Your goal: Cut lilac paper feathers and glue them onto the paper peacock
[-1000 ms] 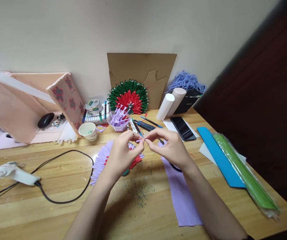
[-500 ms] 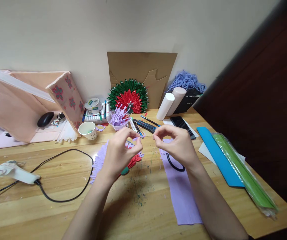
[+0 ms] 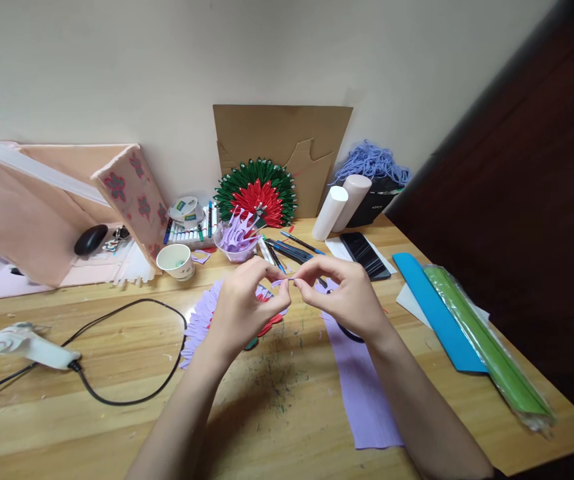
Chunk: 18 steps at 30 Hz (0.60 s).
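Note:
A small piece of purple crepe paper (image 3: 281, 282) is pinched between the fingertips of my left hand (image 3: 247, 303). Its right end meets the thumb and forefinger of my right hand (image 3: 344, 287), which are closed on it too. Below and behind my left hand lies a fan of purple and red paper petals (image 3: 201, 320), partly covered by it. Under my right forearm stretches a long purple crepe paper sheet (image 3: 367, 400). Black scissor handles (image 3: 351, 333) rest on that sheet, mostly hidden by my right hand.
A white glue gun (image 3: 37, 347) with a looped cable lies left, near a paper cup (image 3: 175, 261). Behind my hands are a bowl of purple scraps (image 3: 237, 240), pens (image 3: 291, 250) and a green-red petal fan (image 3: 261, 190). A phone (image 3: 365, 255) and a green roll (image 3: 487, 340) lie right.
My right hand has moved left, so its fingertips now meet the purple piece in my left hand. Before, there was a gap between the two hands.

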Motion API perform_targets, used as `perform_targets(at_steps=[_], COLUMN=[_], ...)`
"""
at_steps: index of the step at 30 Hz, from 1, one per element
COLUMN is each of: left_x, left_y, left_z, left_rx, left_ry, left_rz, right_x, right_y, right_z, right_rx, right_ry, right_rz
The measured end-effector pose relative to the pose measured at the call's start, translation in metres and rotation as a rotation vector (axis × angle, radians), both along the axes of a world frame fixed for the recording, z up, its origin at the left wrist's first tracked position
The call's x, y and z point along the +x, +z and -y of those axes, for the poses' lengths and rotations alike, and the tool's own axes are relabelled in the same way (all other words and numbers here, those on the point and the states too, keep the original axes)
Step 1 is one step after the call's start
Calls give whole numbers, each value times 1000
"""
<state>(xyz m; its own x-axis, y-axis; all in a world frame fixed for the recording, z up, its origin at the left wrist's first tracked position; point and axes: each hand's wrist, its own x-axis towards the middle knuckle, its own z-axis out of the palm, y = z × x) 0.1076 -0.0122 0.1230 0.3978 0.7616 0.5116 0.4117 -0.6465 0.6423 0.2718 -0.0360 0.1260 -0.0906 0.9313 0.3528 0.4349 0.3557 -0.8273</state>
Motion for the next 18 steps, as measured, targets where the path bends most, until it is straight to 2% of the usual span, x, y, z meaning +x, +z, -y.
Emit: perform_targets(at_steps=[6, 11, 18], left_x=[0, -1, -2], left_y=[-5, -3, -1], left_z=[-3, -4, -4], left_rx=[-34, -48, -85], left_ry=[-23, -22, 1], left_rz=[-3, 25, 108], right_x=[1, 5, 9], right_y=[-3, -8, -14], right_z=[-3, -10, -18], right_rx=[-50, -246, -548], right_ry=[-53, -54, 174], right_rz=[-33, -200, -434])
